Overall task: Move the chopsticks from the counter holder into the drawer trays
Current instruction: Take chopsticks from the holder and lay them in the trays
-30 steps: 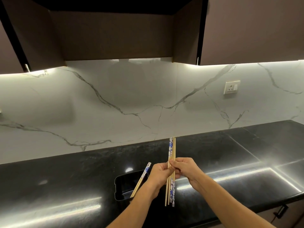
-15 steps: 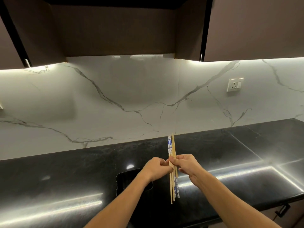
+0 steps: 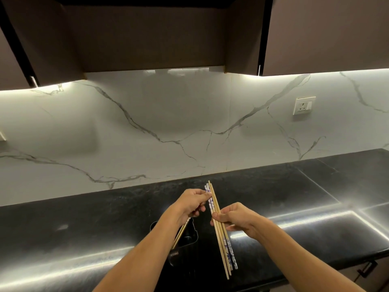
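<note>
Right grip [image 3: 237, 220] is curled round a bundle of chopsticks [image 3: 222, 249], held steeply above the black surface [image 3: 84, 218]. Left grip [image 3: 189, 204] pinches the bundle's patterned top and clasps loose chopsticks [image 3: 181, 232] that slant down toward the holder [image 3: 192, 239] beneath it.
</note>
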